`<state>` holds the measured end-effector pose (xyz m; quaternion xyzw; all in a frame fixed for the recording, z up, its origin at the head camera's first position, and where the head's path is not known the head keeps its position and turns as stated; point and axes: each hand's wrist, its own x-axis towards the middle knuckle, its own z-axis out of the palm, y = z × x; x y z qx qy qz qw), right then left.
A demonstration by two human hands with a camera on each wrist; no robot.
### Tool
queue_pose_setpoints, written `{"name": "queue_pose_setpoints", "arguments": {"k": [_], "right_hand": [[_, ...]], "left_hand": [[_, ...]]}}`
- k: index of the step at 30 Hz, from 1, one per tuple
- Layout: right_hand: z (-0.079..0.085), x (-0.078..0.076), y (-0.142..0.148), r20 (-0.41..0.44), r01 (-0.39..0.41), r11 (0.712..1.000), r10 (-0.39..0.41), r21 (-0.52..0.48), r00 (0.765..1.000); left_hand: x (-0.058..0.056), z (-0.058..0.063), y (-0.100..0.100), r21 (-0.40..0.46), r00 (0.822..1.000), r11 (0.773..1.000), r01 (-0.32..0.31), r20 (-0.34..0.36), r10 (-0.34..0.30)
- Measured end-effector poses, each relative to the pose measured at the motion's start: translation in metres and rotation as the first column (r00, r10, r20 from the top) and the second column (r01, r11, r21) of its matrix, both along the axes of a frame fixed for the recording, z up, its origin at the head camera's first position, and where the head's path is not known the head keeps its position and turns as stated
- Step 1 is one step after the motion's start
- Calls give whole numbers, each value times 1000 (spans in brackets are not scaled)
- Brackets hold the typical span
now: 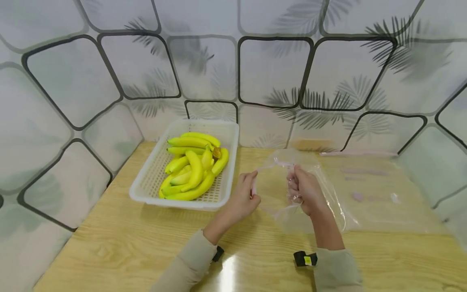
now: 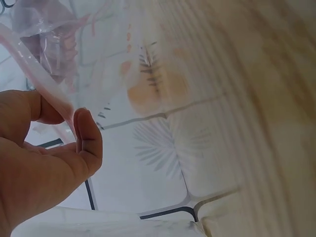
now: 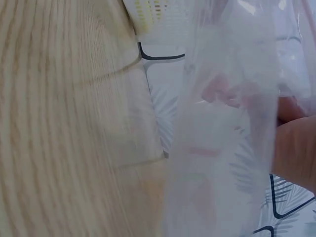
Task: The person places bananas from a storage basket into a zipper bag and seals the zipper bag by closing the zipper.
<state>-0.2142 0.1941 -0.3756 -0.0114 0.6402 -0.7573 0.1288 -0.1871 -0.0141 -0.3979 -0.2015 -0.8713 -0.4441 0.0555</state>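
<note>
A clear plastic bag (image 1: 271, 186) with a pinkish rim is held spread at its mouth between both hands, above the table. My left hand (image 1: 242, 198) pinches one side of that rim between thumb and fingers, as the left wrist view shows at the rim (image 2: 37, 74). On the opposite side my right hand (image 1: 308, 192) grips the bag, its curled fingers seen through the film and its thumb outside. In the right wrist view the plastic (image 3: 222, 148) covers much of that hand. Left of the hands, yellow bananas (image 1: 195, 172) lie heaped in a white plastic basket (image 1: 140, 196).
Another clear bag (image 1: 379, 202) with a pinkish top strip lies flat on the wooden table (image 1: 127, 243), right of the hands. Behind the table stands a patterned wall (image 1: 273, 73). The basket is close beside my left hand.
</note>
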Motion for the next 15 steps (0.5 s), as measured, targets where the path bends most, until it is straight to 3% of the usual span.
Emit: {"name": "queue_pose_setpoints", "arguments": {"k": [10,15], "right_hand": [[-10,0,4,10,-66,961,71,-267,997],[-5,-1,6,12,-46,970,50,-239,999]], "left_hand": [[5,5,-1,-35,1000,999,25,16,-24],[12,16,3,-47,998,999,18,54,-16]]}}
